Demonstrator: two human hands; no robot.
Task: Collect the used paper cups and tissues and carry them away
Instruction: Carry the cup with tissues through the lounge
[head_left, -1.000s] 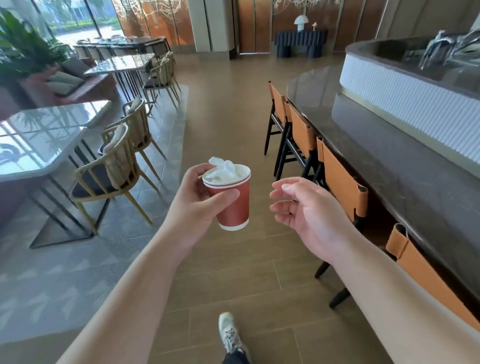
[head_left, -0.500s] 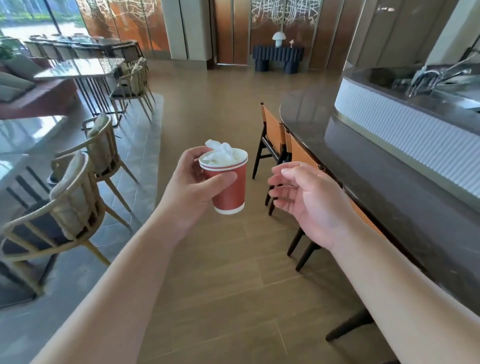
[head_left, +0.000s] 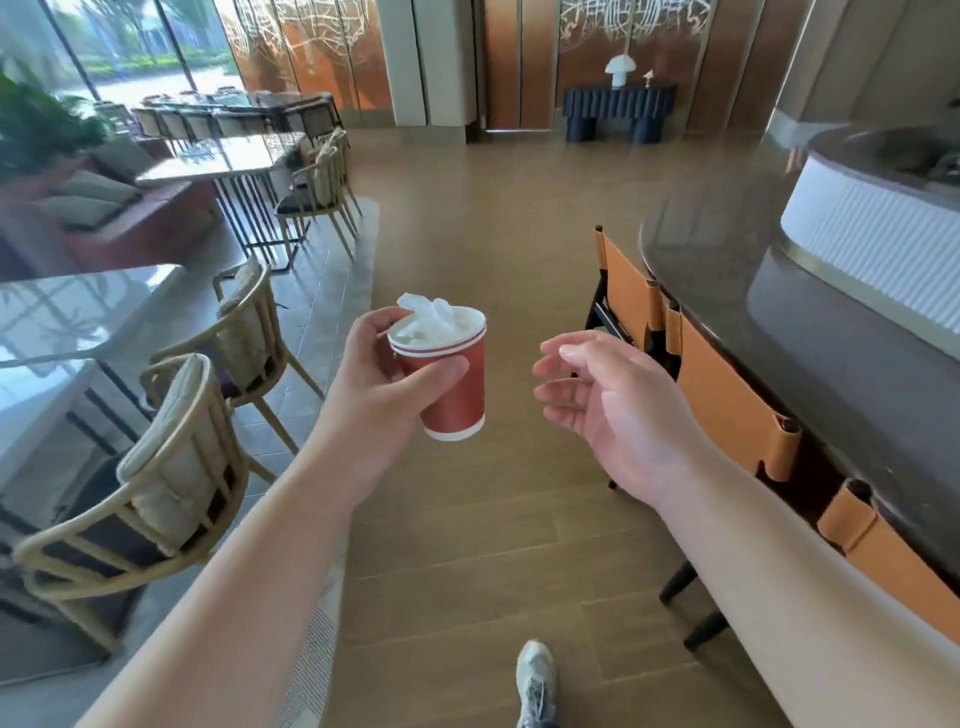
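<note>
The left hand (head_left: 387, 400) has its grip wrapped round a red paper cup (head_left: 453, 382), held up in the air. White tissues (head_left: 434, 322) stick out of the cup's top. Just right of the cup, the right hand (head_left: 613, 410) is loose and holds nothing. Farther right runs the dark bench (head_left: 831, 332).

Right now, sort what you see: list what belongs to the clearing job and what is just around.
Job:
red paper cup, nested in a second cup, gripped by the left hand
crumpled tissue stuffed in the cup
right hand, free, holding nothing

Just around:
bar counter
orange bar stools
wooden armchairs
glass-topped tables
white lamp
</note>
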